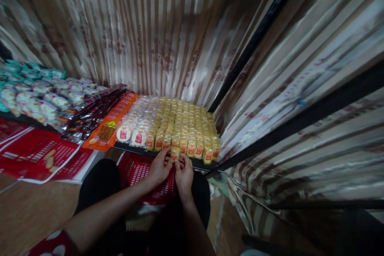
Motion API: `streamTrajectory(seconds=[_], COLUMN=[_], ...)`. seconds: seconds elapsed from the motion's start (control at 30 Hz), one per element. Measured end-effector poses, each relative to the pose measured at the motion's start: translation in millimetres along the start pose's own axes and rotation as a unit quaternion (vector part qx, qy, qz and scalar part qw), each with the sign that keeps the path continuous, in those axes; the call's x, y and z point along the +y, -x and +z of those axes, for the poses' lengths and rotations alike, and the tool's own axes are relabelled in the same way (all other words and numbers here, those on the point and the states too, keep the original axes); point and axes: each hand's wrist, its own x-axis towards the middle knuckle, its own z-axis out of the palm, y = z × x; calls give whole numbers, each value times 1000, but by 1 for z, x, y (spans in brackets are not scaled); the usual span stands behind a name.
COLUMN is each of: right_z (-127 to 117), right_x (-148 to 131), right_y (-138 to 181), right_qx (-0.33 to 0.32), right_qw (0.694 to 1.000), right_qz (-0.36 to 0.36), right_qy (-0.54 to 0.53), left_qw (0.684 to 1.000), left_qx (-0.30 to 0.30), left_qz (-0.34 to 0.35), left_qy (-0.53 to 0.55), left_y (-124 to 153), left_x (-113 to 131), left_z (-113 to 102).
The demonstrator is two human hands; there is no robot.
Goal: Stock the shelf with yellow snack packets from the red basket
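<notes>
My left hand [160, 168] and my right hand [183, 173] meet at the front edge of a black tray [201, 164]. Both pinch one small yellow packet with a red label [175, 153], held between their fingertips. The tray is packed with several rows of the same yellow packets [186, 124]. Round white packets with red labels [132, 135] fill its left side. A red plastic basket [140, 173] sits under my hands on my lap.
An orange snack pack [111, 126] lies left of the tray, then dark wrapped packs [90, 118] and white and teal snack bags [36, 96]. Red printed bags [36, 156] lie on the wooden floor. Striped shiny curtains [168, 28] and black bars [300, 122] close in behind and to the right.
</notes>
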Motion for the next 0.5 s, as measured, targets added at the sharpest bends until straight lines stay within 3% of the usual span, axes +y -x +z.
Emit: streamTrajectory(seconds=[0.2, 0.3, 0.4, 0.43, 0.5], right_z=[6, 6, 3, 0, -8], right_x=[2, 4, 8, 9, 12], right_y=[-8, -8, -7, -6, -6], right_qx=[9, 10, 13, 21, 48], right_qw=[997, 998, 1000, 1000, 999], right_qz=[-26, -24, 1, 10, 17], right_qy=[67, 61, 16, 9, 14], left_qw=[999, 997, 989, 974, 898], left_qx=[32, 22, -101, -184, -398], left_qz=[32, 67, 93, 100, 86], left_qy=[-17, -34, 46, 83, 164], left_y=[0, 9, 29, 38, 54], left_x=[0, 24, 75, 96, 133], left_z=[0, -4, -12, -16, -26])
